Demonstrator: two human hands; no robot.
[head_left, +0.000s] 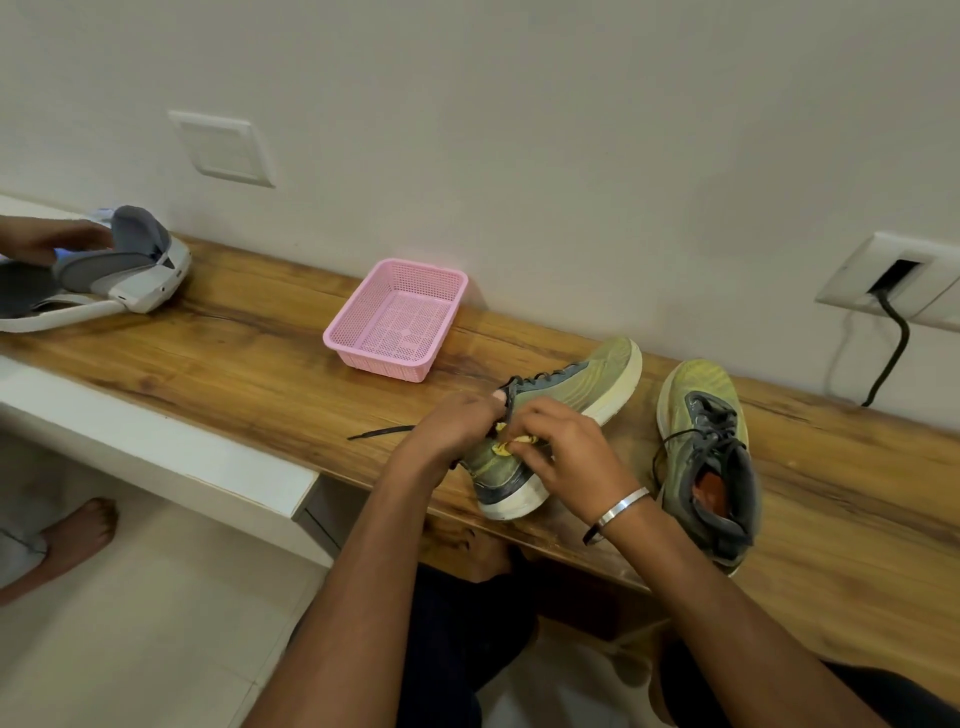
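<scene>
Two worn green sneakers lie on the wooden counter (234, 358). The left sneaker (587, 384) lies tilted on its side under both my hands. My left hand (457, 421) pinches its dark lace (382, 431), whose loose end trails left over the wood. My right hand (566, 452), with a metal bangle on the wrist, has its fingers curled at the shoe's collar by a yellow tab. The second sneaker (706, 457) stands upright to the right, laced, with an orange insole showing.
An empty pink plastic basket (358, 317) sits behind the shoes near the wall. At far left another person's hand (57, 239) rests by a grey and white headset (130, 270). A wall socket with a black cable (893, 343) is at right. A bare foot stands on the floor at left.
</scene>
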